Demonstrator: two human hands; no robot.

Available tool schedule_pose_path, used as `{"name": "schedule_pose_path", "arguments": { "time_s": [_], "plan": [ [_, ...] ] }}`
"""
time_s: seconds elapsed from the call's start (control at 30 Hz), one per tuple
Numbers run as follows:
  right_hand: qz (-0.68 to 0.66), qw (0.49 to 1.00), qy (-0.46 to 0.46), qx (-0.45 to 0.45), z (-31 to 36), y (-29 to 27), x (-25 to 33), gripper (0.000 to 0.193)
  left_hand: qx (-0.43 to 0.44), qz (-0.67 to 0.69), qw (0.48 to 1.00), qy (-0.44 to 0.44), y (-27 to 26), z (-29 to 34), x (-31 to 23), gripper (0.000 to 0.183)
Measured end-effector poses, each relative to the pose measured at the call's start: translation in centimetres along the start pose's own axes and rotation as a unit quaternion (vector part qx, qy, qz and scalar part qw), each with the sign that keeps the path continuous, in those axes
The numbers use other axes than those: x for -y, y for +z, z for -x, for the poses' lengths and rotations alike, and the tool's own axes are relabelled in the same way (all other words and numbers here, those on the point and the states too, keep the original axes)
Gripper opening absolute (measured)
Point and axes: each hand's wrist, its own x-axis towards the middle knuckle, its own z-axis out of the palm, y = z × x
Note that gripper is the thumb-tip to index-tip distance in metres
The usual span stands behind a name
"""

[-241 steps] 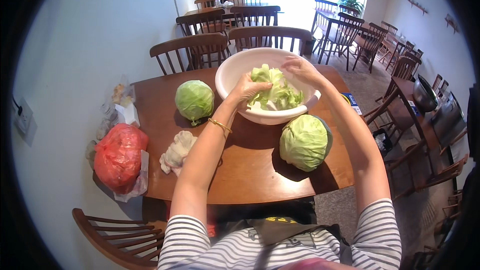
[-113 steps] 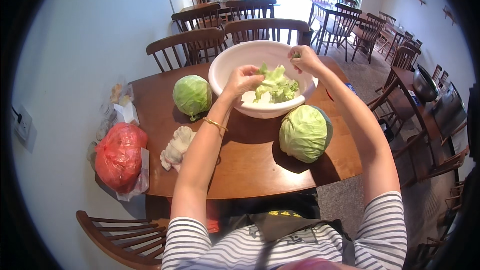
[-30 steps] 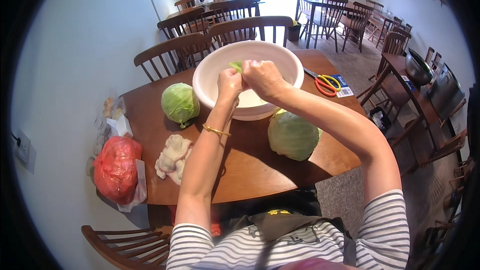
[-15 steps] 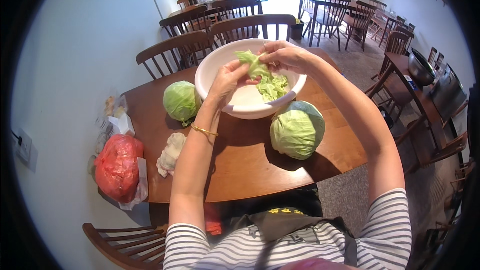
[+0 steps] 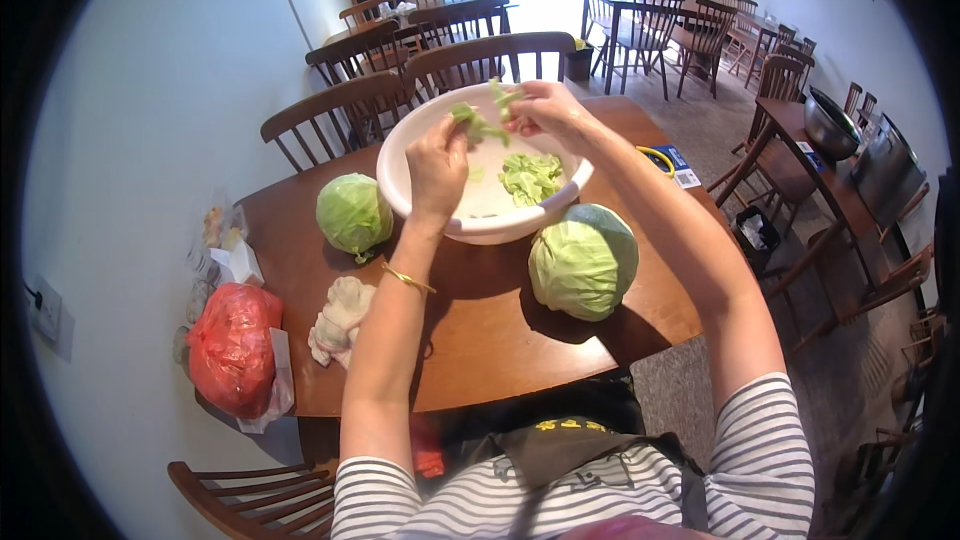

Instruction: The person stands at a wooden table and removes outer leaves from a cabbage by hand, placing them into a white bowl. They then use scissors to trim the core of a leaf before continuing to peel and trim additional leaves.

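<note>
Over a large white basin (image 5: 400, 172) I hold torn cabbage in both hands. My left hand (image 5: 440, 164) is closed on a green cabbage leaf piece (image 5: 478, 124) that sticks out past its fingers. My right hand (image 5: 543, 110), a little farther right, pinches another piece of leaf (image 5: 502, 96); the two pieces are apart. Several torn cabbage pieces (image 5: 532, 178) lie in the bottom of the basin. A whole cabbage (image 5: 583, 265) sits right of the basin's near edge. Left of the basin is a smaller cabbage (image 5: 354, 212), close to my left forearm.
A crumpled pale cloth (image 5: 342, 320) and a red plastic bag (image 5: 235, 350) lie on the table's left (image 5: 480, 340) by the wall. Yellow-handled scissors (image 5: 656, 160) rest at its far right edge. A metal bowl (image 5: 832, 128) and pot (image 5: 888, 172) stand on another table.
The leaf that both hands held together is now in two pieces. My hands have moved apart, and the view has shifted slightly, showing the yellow handle at the table's right edge.
</note>
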Motion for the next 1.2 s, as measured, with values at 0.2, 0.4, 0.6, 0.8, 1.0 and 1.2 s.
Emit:
{"name": "schedule_pose_path", "arguments": {
  "time_s": [0.2,0.4,0.6,0.8,1.0,1.2],
  "plan": [
    [0.184,0.982,-0.029,0.035,3.8,-1.5,0.4,0.051,0.133,-0.219,0.961,-0.101,-2.4,3.3,2.4,0.062],
    [0.065,0.994,-0.08,0.024,12.8,-5.6,-1.8,0.04,0.124,0.005,0.99,-0.06,-1.2,5.3,-7.3,0.032],
    [0.016,0.998,-0.031,-0.046,20.8,-4.8,-5.5,0.04,0.232,0.012,0.973,-0.009,1.1,9.3,-9.3,0.054],
    [-0.003,0.996,-0.029,-0.086,24.9,-2.0,-7.3,0.078,0.302,-0.059,0.951,-0.015,2.0,12.3,-9.8,0.108],
    [-0.038,0.99,-0.057,-0.121,25.5,-1.9,-8.9,0.062,0.289,-0.012,0.957,-0.031,1.9,13.2,-9.1,0.109],
    [-0.061,0.972,-0.074,-0.215,26.1,-0.5,-10.4,0.039,0.266,0.007,0.963,-0.03,2.1,13.6,-8.5,0.105]
  ]
}}
